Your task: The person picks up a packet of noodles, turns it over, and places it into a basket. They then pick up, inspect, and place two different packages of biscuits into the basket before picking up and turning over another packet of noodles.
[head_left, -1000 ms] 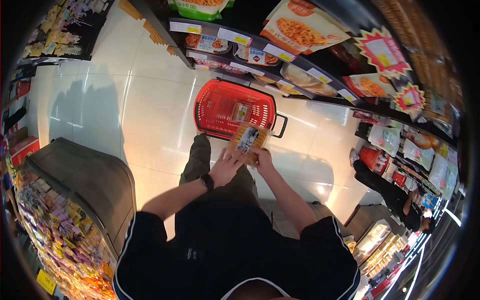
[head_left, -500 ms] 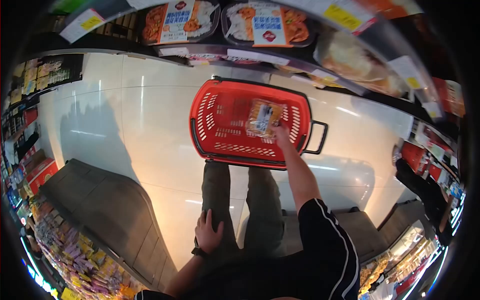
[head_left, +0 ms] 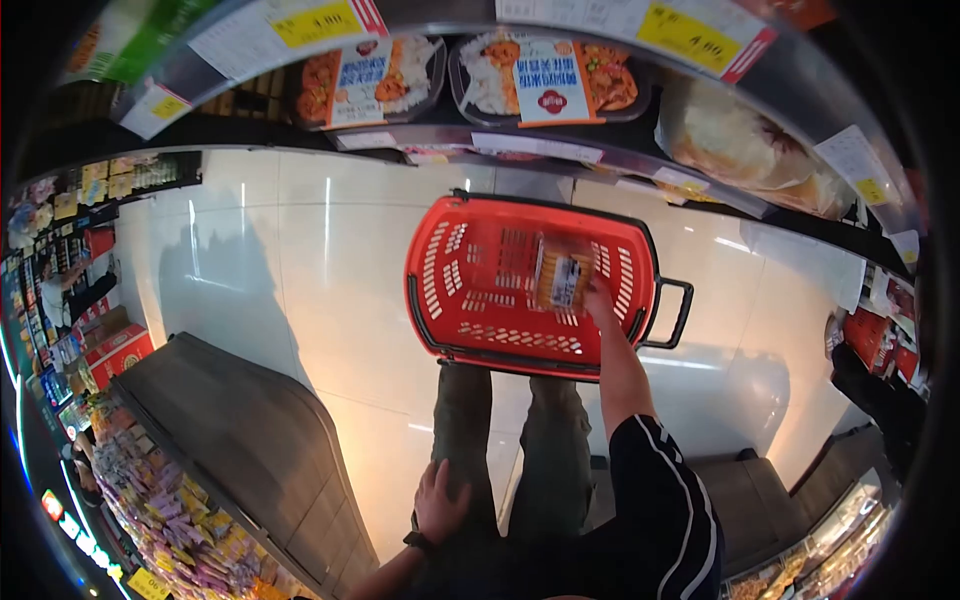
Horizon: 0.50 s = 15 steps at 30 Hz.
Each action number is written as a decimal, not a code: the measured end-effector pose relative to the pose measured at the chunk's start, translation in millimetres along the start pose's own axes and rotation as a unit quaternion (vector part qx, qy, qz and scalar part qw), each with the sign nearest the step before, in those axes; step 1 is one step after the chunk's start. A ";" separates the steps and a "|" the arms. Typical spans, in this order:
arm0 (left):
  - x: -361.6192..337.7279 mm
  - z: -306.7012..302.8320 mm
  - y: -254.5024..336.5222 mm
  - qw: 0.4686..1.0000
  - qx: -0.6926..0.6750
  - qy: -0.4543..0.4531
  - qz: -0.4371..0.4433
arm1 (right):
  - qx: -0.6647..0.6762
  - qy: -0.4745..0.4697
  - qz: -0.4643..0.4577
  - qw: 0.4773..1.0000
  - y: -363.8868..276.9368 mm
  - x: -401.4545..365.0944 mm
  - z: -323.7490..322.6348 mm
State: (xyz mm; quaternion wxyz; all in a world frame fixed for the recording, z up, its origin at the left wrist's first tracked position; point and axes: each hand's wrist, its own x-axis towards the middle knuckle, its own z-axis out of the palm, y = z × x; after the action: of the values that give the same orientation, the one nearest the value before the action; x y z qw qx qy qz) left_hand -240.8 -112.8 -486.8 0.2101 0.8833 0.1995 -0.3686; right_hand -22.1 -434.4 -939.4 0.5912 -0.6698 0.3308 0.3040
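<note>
Two hands: right hand (head_left: 600, 303) pinches the orange plastic snack packet (head_left: 562, 272) at its 4 o'clock edge, low inside the red plastic basket (head_left: 440, 270). Left hand (head_left: 443, 503) is splayed empty on the thigh (head_left: 465, 430), likely bracing the bend.

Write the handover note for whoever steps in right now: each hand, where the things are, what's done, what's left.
Left hand: open, flat on the left thigh, holding nothing.
Right hand: reaching into the red basket, fingers closed on the edge of the orange packet.
Basket: on the white floor in front of the feet, below the ready-meal shelf.
Done: packet is down inside the basket.
Left: packet not yet released; basket handle untouched.
</note>
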 end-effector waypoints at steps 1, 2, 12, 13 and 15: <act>-0.1 0.6 0.2 1.000 0.001 0.002 0.007 | -0.059 0.023 -0.026 0.998 -16.5 -10.6 5.8; -2.2 0.2 0.2 1.000 0.002 0.000 0.014 | -0.119 0.047 -0.048 0.991 -30.2 -26.2 9.8; 36.9 9.5 -1.1 0.998 -0.003 -0.068 -0.010 | -0.417 0.012 -0.294 0.860 -73.2 -198.3 53.1; 44.8 12.3 -8.7 0.995 0.015 -0.099 0.005 | -0.393 -0.112 -0.156 0.899 -124.2 -254.6 43.6; 58.8 8.7 -8.9 0.986 0.051 -0.159 0.030 | -0.395 -0.095 -0.232 0.884 -122.4 -293.4 35.3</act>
State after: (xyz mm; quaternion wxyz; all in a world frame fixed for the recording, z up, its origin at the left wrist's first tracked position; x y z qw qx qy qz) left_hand -212.1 -98.3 -537.5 0.2049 0.8287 0.1178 -0.5073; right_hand -99.4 -364.7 -637.0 0.3599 -0.8733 -0.0397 0.3260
